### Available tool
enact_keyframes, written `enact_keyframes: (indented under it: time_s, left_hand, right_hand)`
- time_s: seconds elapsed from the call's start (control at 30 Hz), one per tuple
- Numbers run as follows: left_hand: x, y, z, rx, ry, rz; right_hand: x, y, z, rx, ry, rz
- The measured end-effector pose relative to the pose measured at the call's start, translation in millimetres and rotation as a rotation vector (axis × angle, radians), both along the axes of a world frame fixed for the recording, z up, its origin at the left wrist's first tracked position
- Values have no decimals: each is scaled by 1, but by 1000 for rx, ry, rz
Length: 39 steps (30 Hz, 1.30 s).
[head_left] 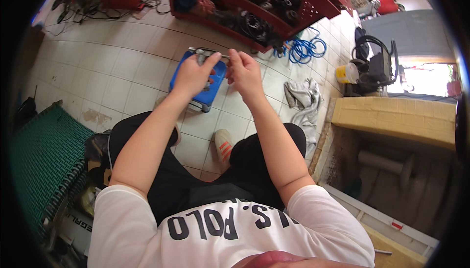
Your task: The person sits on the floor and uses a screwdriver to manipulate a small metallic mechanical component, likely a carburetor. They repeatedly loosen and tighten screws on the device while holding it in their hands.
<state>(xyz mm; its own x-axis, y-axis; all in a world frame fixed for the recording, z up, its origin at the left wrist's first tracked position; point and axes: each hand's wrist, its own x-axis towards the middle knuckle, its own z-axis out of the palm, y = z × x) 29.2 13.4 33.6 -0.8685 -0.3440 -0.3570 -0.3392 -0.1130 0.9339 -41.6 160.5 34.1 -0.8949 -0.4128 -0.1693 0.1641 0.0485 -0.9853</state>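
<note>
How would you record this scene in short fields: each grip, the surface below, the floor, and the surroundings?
Left grip: holds a metal piece
Right grip: fingertips at the piece's right end; whether they pinch it is unclear
Below: blue platform
Floor: pale tiles; grey cloth; blue hose
Ahead: red rack
Left: green woven seat
Right: yellow-and-white bucket

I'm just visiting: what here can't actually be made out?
All in the head view:
- Metal part: partly covered by the left hand.
- Right hand: too small to tell what it pinches, if anything.
- Blue platform: top partly behind the left hand.
- Red rack: cut off by the upper edge.
</note>
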Motion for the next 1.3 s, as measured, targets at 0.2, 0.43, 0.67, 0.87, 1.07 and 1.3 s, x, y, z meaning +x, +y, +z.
enact_keyframes:
  time_s: [0.2, 0.43, 0.67, 0.87, 1.07, 1.3]
  left_hand:
    - [1, 0, 7, -101, -21, 3]
    - [3, -1, 2, -82, 21, 30]
    - [3, -1, 5, -124, 47, 29]
    - [1, -3, -2, -139, 61, 42]
    - [3, -4, 3, -229, 74, 26]
    - [4, -2, 6, -208, 52, 33]
  right_hand:
    - [2, 5, 10, 37, 64, 90]
    - [7, 5, 14, -67, 170, 114]
    - [-4, 13, 9, 39, -75, 145]
    - [4, 7, 12, -32, 127, 100]
    - [3, 8, 14, -17, 33, 102]
    - [3, 9, 9, -22, 127, 129]
